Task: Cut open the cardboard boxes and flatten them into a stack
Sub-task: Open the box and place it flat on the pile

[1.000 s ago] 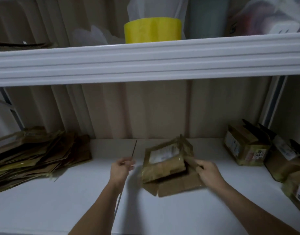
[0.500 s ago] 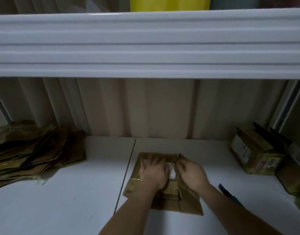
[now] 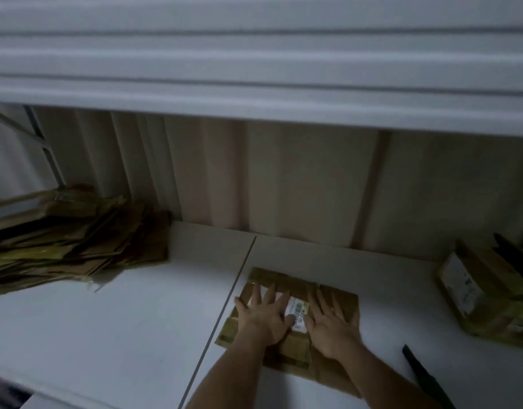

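White shelf surface (image 3: 106, 335), dim light, corrugated beige wall behind, thick white upper shelf edge (image 3: 254, 69) filling the top of view.

Flattened cardboard box (image 3: 337, 302) lies on the shelf just right of the seam between the two shelf panels, center-low in frame. Both hands are on it, palms down, fingers straight and spread: left hand (image 3: 261, 315) on the box's left half, right hand (image 3: 331, 324) on the right half. Hands are apart but close; white barcode label (image 3: 298, 312) shows in the gap btwn them. Neither grips anything, just pressing flat.

Stack of flattened cardboard (image 3: 77, 240) sits far left against the wall, well apart from the box, messy edges, cut off by left frame edge.

Unflattened boxes (image 3: 476, 293) at right edge w/ label facing in; flaps up, contents not visible, partly cut off by frame.

Dark narrow object (image 3: 422, 376) lies on the shelf right of the right forearm, runs out of the frame bottom. Can't tell what it is.
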